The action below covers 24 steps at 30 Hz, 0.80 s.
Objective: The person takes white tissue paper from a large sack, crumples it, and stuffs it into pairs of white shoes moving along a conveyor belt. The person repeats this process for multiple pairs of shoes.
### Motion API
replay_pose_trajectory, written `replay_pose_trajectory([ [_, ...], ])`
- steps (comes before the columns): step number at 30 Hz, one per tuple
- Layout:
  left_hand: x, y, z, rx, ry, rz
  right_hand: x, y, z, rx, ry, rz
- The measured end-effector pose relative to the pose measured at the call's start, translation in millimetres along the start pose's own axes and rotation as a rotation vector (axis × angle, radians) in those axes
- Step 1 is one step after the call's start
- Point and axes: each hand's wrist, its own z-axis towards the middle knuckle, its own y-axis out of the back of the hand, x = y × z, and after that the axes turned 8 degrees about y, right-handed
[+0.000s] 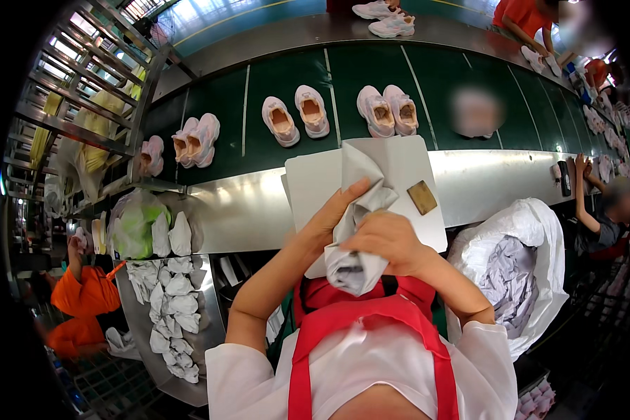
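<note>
From where I stand, the white paper (pixel 374 194) is mid-frame above the stack of pale sheets (pixel 315 185), the left hand (pixel 338 212) gripping its left side and the right hand (pixel 390 241) curled closed over its lower part. An uneven pull between the two could, I'd say, tear the thin paper or let the crumpled filling (pixel 348 273) spill from its near end. A knock from the right wrist might also shove the small brown block (pixel 422 197) and skew the sheets on the counter (pixel 248 203).
</note>
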Motion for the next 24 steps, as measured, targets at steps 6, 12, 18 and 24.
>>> replay_pose_trajectory([
  [6, 25, 59, 22, 0.140, -0.316, 0.237, 4, -7, 11, -0.437, -0.697, 0.152],
  [12, -15, 38, -5, -0.191, -0.573, 0.859, -22, -3, 13, -0.136, -0.759, 0.001],
  [18, -15, 55, 10, -0.455, -0.715, 0.719, -21, -34, 27, -0.103, -0.631, -0.271],
  [24, -23, 54, 21, -0.483, -0.858, 0.485, -37, -55, 44, -0.128, -0.903, 0.166],
])
